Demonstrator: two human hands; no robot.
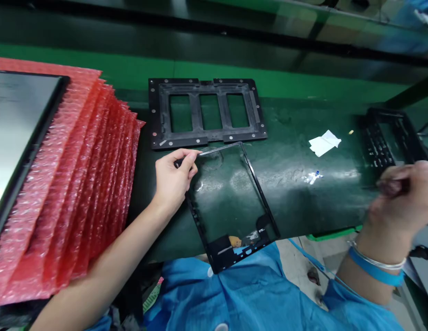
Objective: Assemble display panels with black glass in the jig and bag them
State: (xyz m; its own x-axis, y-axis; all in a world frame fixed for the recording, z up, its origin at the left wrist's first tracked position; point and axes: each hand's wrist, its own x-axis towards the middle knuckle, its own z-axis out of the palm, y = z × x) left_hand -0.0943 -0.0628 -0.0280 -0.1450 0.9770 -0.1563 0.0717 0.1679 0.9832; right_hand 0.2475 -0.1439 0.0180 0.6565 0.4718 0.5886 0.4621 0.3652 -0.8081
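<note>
My left hand (176, 177) pinches the upper left corner of a thin black rectangular frame (260, 188). That frame is tilted, its lower edge near my blue clothing, with dark parts and a small orange-brown patch along that edge. Just beyond it lies a thick black fixture (195, 112) with three rectangular openings. Off to the right, my right hand (405, 188) is raised and smeared by motion, its fingers curled; whether it holds anything cannot be made out. Behind this hand sits a black slotted holder (390, 133).
Red bubble-wrap sheets (72, 184) are stacked at the left, with a dark-edged screen panel (20, 124) on top. A white paper scrap (324, 143) and a small white-and-blue scrap (313, 177) lie on the green table (290, 207). A ledge runs along the back.
</note>
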